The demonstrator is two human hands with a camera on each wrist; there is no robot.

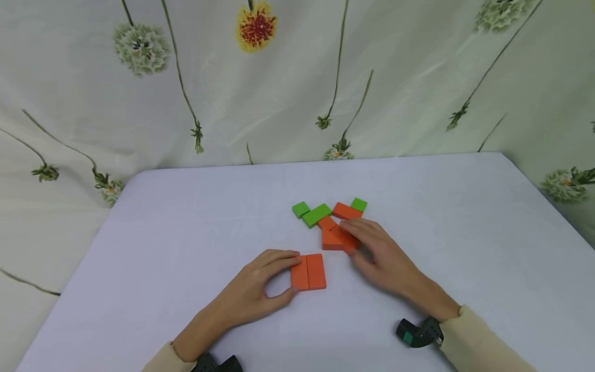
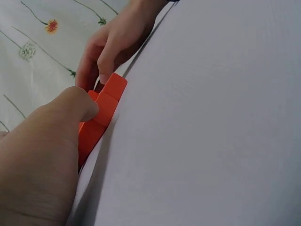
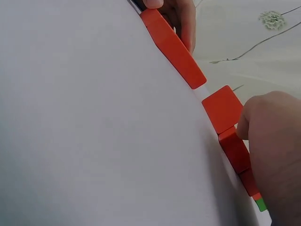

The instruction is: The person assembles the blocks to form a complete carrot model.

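Two orange rectangular blocks [image 1: 316, 271] lie side by side on the table. My left hand [image 1: 260, 289] pinches the left one [image 1: 299, 274] of the pair, thumb at its near end and fingers at its far end. Farther back and to the right, my right hand [image 1: 383, 256] holds a slanted orange block [image 1: 345, 238] between thumb and fingers. That block touches another orange block [image 1: 331, 241] on its left, with a small orange piece [image 1: 327, 223] behind. In the right wrist view, the thumb rests against the orange blocks [image 3: 233, 149]; the fingers are hidden there.
Behind my right hand lie another orange block [image 1: 346, 211] and a small green block [image 1: 359, 204]. A longer green block [image 1: 317, 215] and a green cube [image 1: 300, 209] sit to their left. A white cloth covers the table [image 1: 186, 222]; a flowered curtain [image 1: 288, 103] hangs behind.
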